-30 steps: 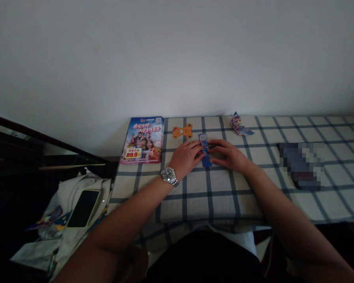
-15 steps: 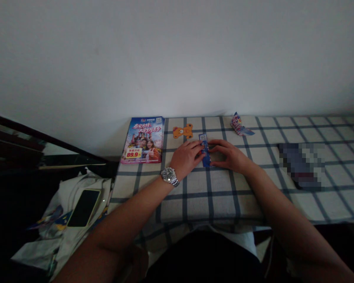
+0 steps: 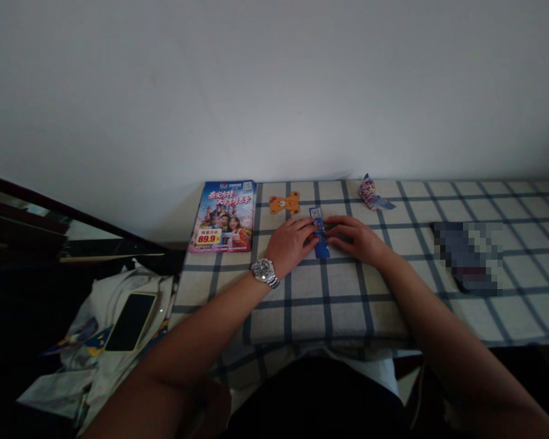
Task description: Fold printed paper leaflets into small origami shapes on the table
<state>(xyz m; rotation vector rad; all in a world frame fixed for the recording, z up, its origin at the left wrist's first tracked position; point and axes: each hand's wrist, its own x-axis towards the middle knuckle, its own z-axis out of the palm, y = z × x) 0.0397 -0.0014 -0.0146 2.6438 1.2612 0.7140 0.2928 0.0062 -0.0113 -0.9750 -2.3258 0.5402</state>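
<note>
The right hand (image 3: 362,242) has just made a small move. Half a second ago its thumb was down by the near end of the blue paper strip (image 3: 321,249), with a wide gap under the fingers. Now the thumb is higher up, close to the other fingers, and the gap is small. The strip has hardly moved, so I think the work on it is still going on.

The strip lies on the checked surface (image 3: 302,314), straight ahead at 12 o'clock, between the two hands. The left hand (image 3: 291,245) is where it was, fingers bent, tips on the strip's left edge. The right hand's fingers are bent at its right edge. I can't tell if either hand pinches the paper or only presses it.

Nothing else looks different. From the strip, the orange bear (image 3: 285,203) is at 10 o'clock, the pile of flyers (image 3: 223,217) at 9, and the twisted bit of paper (image 3: 371,196) at 2.
</note>
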